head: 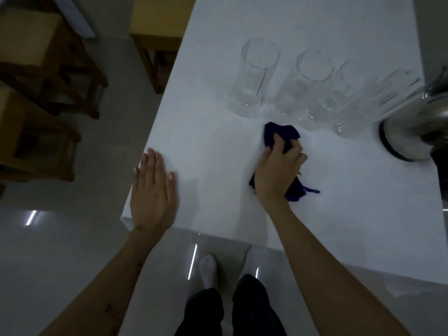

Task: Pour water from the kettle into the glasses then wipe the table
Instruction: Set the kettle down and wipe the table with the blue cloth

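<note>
My right hand (pixel 278 170) grips a dark blue cloth (pixel 281 134) and presses it on the white table (pixel 218 146), just in front of a row of several tall clear glasses (pixel 257 76). The cloth sticks out beyond my fingers and under my palm. My left hand (pixel 152 192) lies flat, fingers together, on the table's near left corner, holding nothing. A shiny steel kettle (pixel 417 127) stands at the right end of the row, partly cut off by the frame edge.
Wooden chairs (pixel 48 81) stand on the floor to the left of the table, another at the far end (pixel 157 27). The table's near edge runs just in front of my legs and white-socked foot (pixel 208 267).
</note>
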A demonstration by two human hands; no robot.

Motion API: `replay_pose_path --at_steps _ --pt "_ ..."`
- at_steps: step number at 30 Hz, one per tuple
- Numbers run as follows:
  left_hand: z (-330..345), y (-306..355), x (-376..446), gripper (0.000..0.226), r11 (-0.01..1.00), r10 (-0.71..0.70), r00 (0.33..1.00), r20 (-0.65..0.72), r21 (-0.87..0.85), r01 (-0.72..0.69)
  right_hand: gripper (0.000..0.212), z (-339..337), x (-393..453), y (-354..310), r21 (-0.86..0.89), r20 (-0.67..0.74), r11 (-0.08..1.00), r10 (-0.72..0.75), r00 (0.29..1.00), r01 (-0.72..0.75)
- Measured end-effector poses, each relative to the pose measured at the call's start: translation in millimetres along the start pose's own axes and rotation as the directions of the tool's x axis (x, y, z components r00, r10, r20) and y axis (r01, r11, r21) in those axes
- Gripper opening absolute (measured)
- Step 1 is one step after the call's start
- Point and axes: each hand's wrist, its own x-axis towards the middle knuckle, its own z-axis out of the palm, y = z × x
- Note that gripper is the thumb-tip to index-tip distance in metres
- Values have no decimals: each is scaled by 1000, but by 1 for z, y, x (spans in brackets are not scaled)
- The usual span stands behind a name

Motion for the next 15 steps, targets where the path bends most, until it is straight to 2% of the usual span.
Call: replay_pose_path --at_steps 3,6,9,11,12,13,15 --pt "0 -4 -1 63 1000 9 1000 9 -26 -8 36 17 -25 -56 100 107 958 -278 954 268" --pt "1 -7 -1 62 1000 7 1000 27 -25 -6 38 19 -51 -74 197 197 822 -567 799 535" --pt "0 -9 -2 61 999 4 999 32 -34 -3 39 1 -69 -41 256 251 676 -736 628 691" --pt "-2 -9 -2 60 999 12 1000 23 -49 -11 40 -16 -66 1 257 245 596 -801 546 760" --pt "-2 -8 -2 60 998 13 1000 17 -58 -12 42 -24 -57 20 229 238 583 -810 536 780" --pt "-3 -7 -2 61 998 11 1000 9 -66 -11 43 -31 -47 37 184 230 601 -796 560 778" --pt "-3 -5 -2 63 997 1 1000 -8 -74 -2 43 -33 -24 53 63 188 717 -691 698 694"
